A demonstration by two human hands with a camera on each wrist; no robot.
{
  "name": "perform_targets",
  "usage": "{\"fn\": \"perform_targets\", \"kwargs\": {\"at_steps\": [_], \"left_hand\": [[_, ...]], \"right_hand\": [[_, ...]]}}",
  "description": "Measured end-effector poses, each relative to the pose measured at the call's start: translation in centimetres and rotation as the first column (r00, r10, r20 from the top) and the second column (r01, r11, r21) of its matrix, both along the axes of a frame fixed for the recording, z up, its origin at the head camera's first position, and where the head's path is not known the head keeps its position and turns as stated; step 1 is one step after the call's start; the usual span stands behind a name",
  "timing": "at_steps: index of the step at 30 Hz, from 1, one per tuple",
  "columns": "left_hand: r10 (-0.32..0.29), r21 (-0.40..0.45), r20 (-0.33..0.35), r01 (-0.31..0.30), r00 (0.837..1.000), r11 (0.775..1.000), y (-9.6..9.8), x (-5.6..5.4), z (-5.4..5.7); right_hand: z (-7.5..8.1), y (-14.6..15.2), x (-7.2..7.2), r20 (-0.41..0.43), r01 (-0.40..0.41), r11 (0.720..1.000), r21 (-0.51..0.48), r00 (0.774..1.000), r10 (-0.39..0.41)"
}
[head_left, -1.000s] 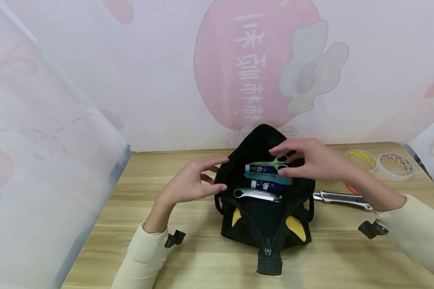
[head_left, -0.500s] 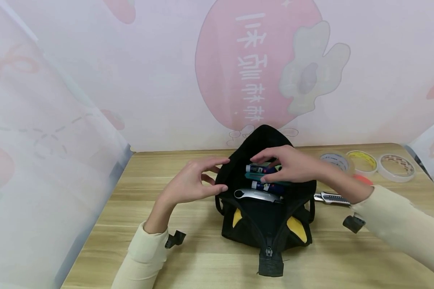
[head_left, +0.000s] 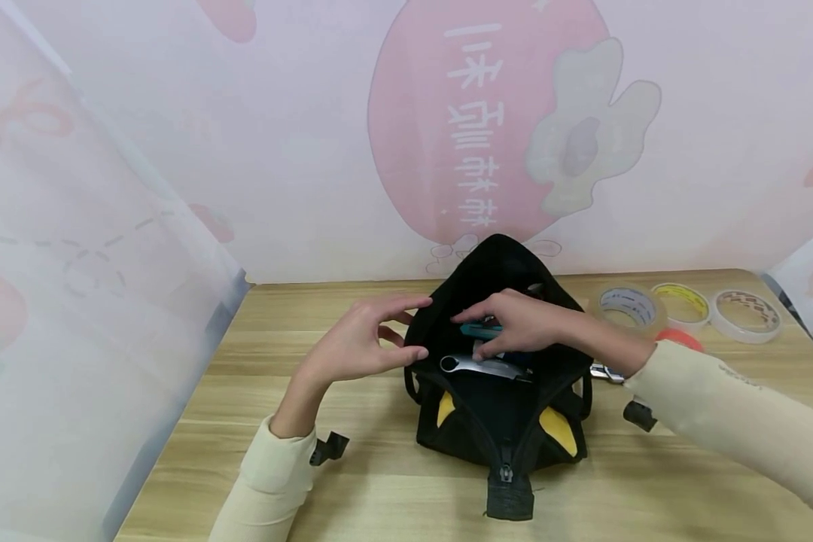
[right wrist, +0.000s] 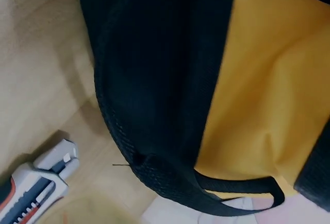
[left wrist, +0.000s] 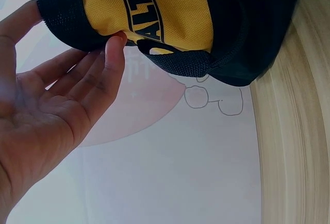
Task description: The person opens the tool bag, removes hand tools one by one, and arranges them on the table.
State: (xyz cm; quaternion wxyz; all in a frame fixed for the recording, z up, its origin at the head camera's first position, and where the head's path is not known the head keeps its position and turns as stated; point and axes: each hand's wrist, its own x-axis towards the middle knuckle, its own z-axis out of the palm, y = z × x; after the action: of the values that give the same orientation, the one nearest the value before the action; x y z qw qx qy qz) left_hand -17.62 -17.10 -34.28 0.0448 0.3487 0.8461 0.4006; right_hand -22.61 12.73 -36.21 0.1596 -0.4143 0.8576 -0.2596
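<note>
A black and yellow zippered tool bag (head_left: 447, 444) stands open on the table, its mouth toward me. My left hand (head_left: 359, 339) holds its left rim; in the left wrist view the bag's dark end (left wrist: 64, 23) lies between thumb and fingers. My right hand (head_left: 525, 324) is inside the mouth, thumb and index finger apart around a teal cutter (head_left: 477, 330). The thumb is beside a glue stick's white cap (head_left: 477, 346); most of that stick is hidden. A silver folding knife (head_left: 491, 367) lies in front. The right wrist view shows only the bag's side (right wrist: 258, 90), not the hand.
Right of the bag lie a wide tape roll (head_left: 626, 305), a yellow-cored tape roll (head_left: 680, 305), a clear tape roll (head_left: 747, 316) and a red round item (head_left: 680, 339). A silver snap-off cutter (right wrist: 36, 183) is near the bag's right side. A printed wall sheet (head_left: 312, 150) stands behind.
My right hand has moved left and down, deeper into the bag, from the green-handled scissors to the teal cutter and lower glue stick. The left hand stays on the rim.
</note>
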Motion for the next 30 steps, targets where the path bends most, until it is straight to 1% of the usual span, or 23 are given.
{"fn": "perform_targets", "kwargs": {"at_steps": [3, 10, 18, 23, 30], "left_hand": [[0.0, -0.001, 0.001, 0.0, 1.0, 1.0, 0.1, 0.0, 0.0], [-0.002, 0.001, 0.005, 0.002, 1.0, 1.0, 0.1, 0.1, 0.1], [-0.005, 0.003, 0.015, 0.005, 1.0, 1.0, -0.1, 0.1, 0.1], [-0.004, 0.002, 0.019, 0.004, 1.0, 1.0, -0.1, 0.1, 0.1], [-0.005, 0.006, 0.022, 0.005, 1.0, 1.0, 0.0, 0.1, 0.2]], "right_hand": [[-0.7, -0.2, -0.1, 0.008, -0.011, 1.0, 0.018, 1.0, 0.01], [-2.2, -0.7, 0.1, 0.013, 0.002, 0.999, 0.051, 1.0, -0.003], [-4.3, -1.2, 0.1, 0.035, -0.02, 1.0, -0.01, 0.999, 0.02], [-5.0, -1.7, 0.0, -0.001, -0.039, 0.999, -0.02, 0.999, 0.039], [-5.5, -2.1, 0.2, -0.073, -0.046, 0.998, 0.042, 0.996, 0.049]]}}
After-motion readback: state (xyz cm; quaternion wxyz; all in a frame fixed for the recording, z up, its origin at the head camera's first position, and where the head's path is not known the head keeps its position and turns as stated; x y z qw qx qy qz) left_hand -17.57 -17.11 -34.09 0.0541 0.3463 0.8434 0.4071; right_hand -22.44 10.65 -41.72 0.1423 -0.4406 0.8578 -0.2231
